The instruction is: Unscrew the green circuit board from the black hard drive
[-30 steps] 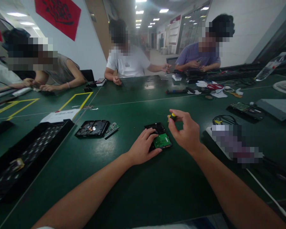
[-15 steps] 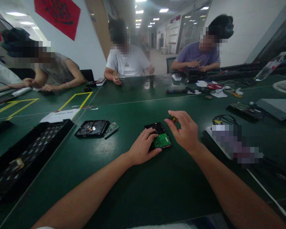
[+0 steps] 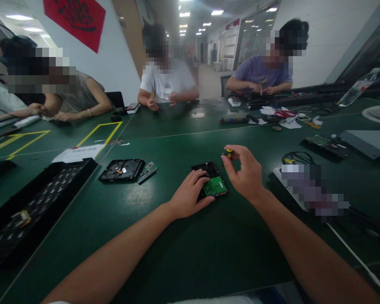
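A hard drive with a green circuit board [image 3: 215, 185] lies on the green table in front of me. My left hand [image 3: 190, 192] rests over its left side, fingers spread, and hides part of it. Just right of the drive and raised above the table, my right hand [image 3: 245, 171] pinches a small black and yellow tool [image 3: 229, 152] between thumb and fingers. To the left lie another black drive [image 3: 123, 170] and a loose circuit board [image 3: 148, 170], touching or nearly touching.
A long black tray [image 3: 41, 202] is at the left. On the right are a white pad-like object [image 3: 293, 192], coiled cable, another drive [image 3: 325, 147] and a grey box [image 3: 367, 143]. Three people sit across the table, with tools and scraps [image 3: 289, 122] nearby.
My right hand has turned slightly, and the yellow part of the tool shows more. My left hand stays on the drive. The middle person's hands have come closer together.
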Available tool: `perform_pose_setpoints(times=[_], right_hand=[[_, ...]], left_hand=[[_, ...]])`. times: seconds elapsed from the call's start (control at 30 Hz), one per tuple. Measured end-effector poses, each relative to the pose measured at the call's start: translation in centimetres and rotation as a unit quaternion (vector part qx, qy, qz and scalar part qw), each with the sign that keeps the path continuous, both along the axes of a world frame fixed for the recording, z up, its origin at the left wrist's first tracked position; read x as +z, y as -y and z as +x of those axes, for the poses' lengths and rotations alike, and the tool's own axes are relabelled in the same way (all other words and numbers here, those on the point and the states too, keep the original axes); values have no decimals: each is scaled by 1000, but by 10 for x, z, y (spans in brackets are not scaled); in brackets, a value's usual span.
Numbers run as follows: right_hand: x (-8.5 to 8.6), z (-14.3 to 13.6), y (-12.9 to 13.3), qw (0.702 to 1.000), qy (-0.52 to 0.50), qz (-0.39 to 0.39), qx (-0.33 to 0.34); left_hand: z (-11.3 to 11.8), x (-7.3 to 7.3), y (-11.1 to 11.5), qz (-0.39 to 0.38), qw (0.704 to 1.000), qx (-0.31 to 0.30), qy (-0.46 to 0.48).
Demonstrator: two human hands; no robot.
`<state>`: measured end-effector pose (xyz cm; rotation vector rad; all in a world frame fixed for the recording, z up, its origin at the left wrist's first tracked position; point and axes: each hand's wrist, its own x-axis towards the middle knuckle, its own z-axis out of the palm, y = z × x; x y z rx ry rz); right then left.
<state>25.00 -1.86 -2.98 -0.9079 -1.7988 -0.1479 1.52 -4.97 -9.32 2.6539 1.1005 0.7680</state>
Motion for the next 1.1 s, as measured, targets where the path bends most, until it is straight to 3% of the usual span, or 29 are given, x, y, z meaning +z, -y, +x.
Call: perform_pose_setpoints(times=[0.37,1.1], right_hand=[[4,-1,3,999,3,16,28],[1,1,-1,1000,-4,16,5]], left_hand=[[1,0,0,-1,1000,-2,5],[0,1,0,-5,1000,-3,9]])
